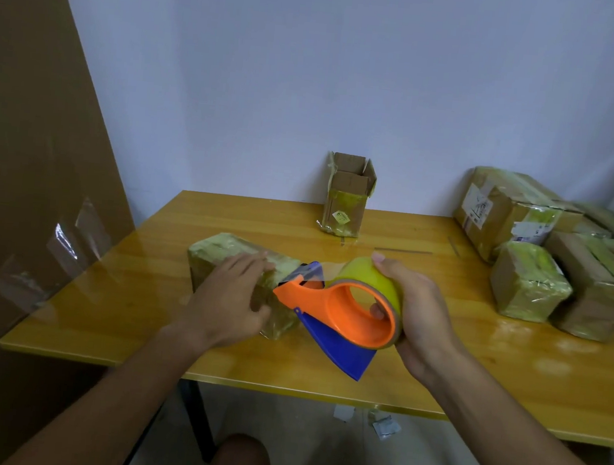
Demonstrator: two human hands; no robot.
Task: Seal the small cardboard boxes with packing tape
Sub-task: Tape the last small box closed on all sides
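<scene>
— Pressing flat, the left hand is kept on the small box at frame centre. Why?
— It is steadied; the tape dispenser is gripped by the right hand, with its blade end at the box.

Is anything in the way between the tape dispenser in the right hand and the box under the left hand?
Nothing visible blocks it. The right hand grips the tape dispenser, whose cutter end already meets the near end of the taped box. The left hand rests on the box's top, just beside the cutter.
</scene>
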